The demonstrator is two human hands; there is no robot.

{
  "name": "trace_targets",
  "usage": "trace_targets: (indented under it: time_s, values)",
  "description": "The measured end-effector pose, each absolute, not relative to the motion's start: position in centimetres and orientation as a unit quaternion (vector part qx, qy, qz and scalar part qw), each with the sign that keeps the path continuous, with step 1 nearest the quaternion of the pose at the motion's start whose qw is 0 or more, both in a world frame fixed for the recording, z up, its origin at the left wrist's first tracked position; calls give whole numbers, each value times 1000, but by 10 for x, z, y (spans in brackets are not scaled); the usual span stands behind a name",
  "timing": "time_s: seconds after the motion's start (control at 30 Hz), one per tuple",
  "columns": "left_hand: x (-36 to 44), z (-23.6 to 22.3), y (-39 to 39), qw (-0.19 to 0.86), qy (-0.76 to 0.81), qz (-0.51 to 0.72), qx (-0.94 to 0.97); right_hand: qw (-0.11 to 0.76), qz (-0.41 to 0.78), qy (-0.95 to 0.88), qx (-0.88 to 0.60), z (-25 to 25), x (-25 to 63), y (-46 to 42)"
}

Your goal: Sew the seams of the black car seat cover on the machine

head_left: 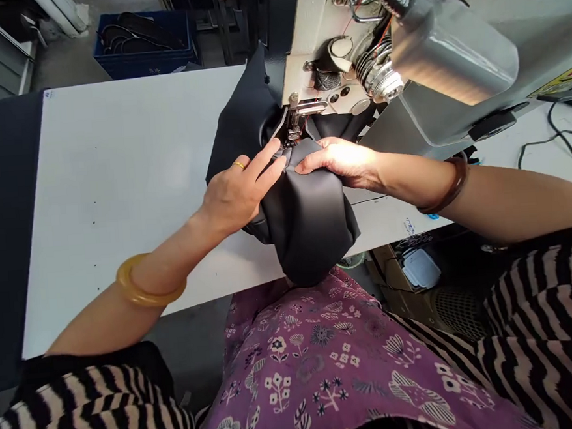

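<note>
A piece of black leather-like material (pixel 310 219) lies bunched under the presser foot (pixel 293 133) of a sewing machine (pixel 343 47). Part of it spreads up to the left, and a fold hangs over the table's front edge. My left hand (pixel 238 188) rests on the material left of the foot, fingers stretched out with their tips close to the needle area. On the other side, my right hand (pixel 338 162) grips a fold of the material, thumb on top and fingers mostly hidden beneath. The needle itself is too small to make out.
The white table (pixel 131 173) extends to the left, beside a dark surface (pixel 3 228). A blue crate (pixel 144 44) with black pieces stands on the floor behind. Cables (pixel 554 133) lie at the right. Below the table is a cardboard box (pixel 392 269).
</note>
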State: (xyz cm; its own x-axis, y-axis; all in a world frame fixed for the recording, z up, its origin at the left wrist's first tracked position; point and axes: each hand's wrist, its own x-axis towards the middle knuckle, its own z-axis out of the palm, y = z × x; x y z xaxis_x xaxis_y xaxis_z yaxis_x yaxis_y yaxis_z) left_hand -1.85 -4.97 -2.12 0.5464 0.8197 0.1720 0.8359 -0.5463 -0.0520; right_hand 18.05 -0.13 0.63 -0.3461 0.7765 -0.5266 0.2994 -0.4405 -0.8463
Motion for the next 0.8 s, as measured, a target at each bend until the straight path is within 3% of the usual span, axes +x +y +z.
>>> trace_targets:
  time_s: [0.2,0.4,0.47,0.63,0.8]
  values:
    - [-13,-15,-34,82,-430,-5,-899,200,562,-577,-557,-4,179,2]
    - [-6,-10,-33,110,-419,49,-900,148,144,-780,-591,-15,185,-11]
    - [-2,-8,-35,99,-428,59,-897,156,93,-782,-596,-21,190,-11]
    - [12,-5,-43,43,-481,53,-874,219,224,-790,-526,-24,199,14]
    - [22,-9,-48,29,-521,36,-853,208,419,-698,-543,-3,199,35]
